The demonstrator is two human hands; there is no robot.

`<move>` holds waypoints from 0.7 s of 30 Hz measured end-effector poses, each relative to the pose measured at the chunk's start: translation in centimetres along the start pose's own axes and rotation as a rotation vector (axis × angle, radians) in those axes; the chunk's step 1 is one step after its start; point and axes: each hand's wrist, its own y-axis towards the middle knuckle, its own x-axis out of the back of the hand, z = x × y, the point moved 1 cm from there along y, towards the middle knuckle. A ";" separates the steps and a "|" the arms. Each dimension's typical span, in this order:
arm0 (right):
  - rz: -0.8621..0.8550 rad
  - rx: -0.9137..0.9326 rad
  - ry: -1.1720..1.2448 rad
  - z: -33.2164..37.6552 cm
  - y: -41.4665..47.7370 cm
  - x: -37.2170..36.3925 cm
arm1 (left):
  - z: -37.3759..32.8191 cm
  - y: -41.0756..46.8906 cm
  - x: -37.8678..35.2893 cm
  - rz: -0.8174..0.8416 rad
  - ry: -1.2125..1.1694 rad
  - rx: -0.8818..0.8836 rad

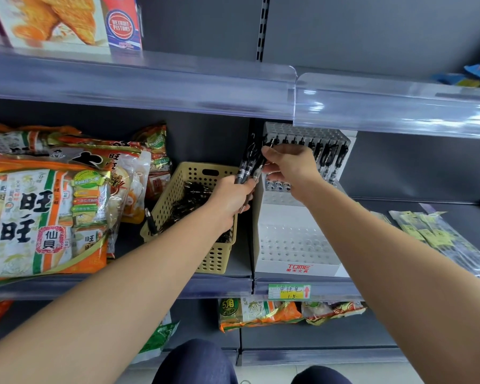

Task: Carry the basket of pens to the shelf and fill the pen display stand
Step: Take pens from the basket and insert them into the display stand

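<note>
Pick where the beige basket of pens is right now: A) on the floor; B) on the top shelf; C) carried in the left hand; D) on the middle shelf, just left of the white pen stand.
D: the basket stands on the shelf between the snack bags and the pen stand, while the left hand grips only a bunch of pens.

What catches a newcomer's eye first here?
The hands meeting mid-shelf: left hand grips a bunch of black pens, right hand pinches one of them, before the white display stand. The beige basket sits just left; bright orange snack bags fill the far left.
</note>
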 end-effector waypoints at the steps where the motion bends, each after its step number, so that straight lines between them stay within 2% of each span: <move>1: 0.002 -0.002 0.011 0.0 0.0 0.2 | 0.1 0.2 -0.2 -0.036 0.034 -0.016; 5: -0.005 -0.006 -0.012 -0.1 0.3 1.6 | 0.0 0.2 -0.7 -0.142 0.118 -0.064; 12: -0.080 0.040 0.015 0.0 0.5 5.3 | -0.4 -1.1 -2.3 -0.026 0.025 -0.015; 21: -0.083 0.048 0.088 0.2 -0.3 6.8 | -1.0 -1.8 -4.0 0.056 -0.027 0.014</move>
